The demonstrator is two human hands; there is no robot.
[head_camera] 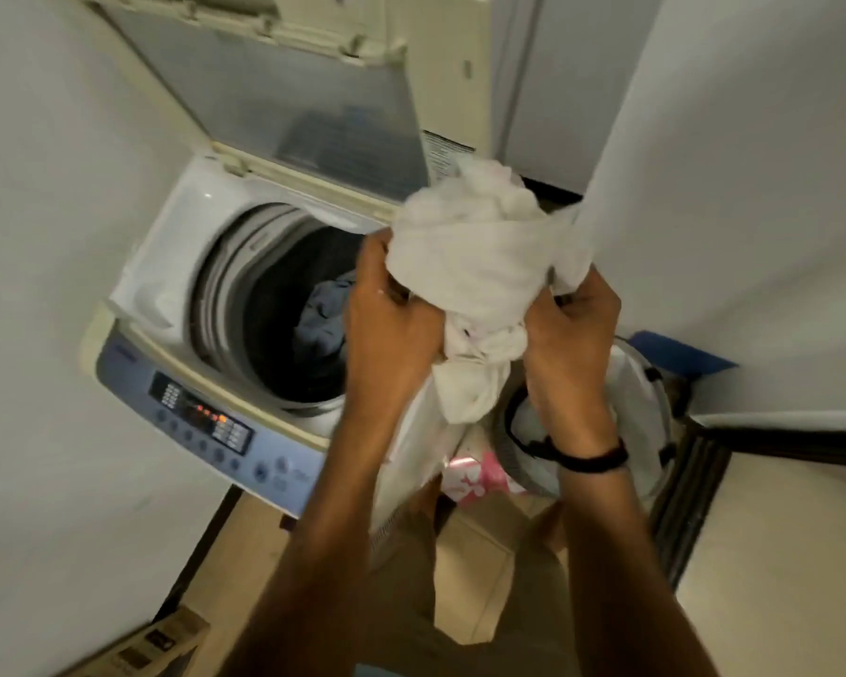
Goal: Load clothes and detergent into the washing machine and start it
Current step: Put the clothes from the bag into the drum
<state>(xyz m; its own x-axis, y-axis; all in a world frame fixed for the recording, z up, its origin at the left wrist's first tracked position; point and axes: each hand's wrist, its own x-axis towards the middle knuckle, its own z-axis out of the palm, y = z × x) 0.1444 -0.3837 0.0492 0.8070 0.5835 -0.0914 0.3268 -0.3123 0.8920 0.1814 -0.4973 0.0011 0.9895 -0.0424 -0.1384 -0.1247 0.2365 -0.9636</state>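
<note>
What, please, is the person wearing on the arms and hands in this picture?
Both forearms are bare, with no sleeves in view, and neither the left hand nor the right hand wears a glove. A thin black wristband circles the right wrist; the left wrist carries nothing.

washing machine [167, 266]: lid [274, 90] up | blue garment [321, 315]: inside it | white cloth bundle [479, 266]: bunched, raised at right

bare forearms [323, 554]; a thin black band [589, 455] circles the right wrist.
</note>
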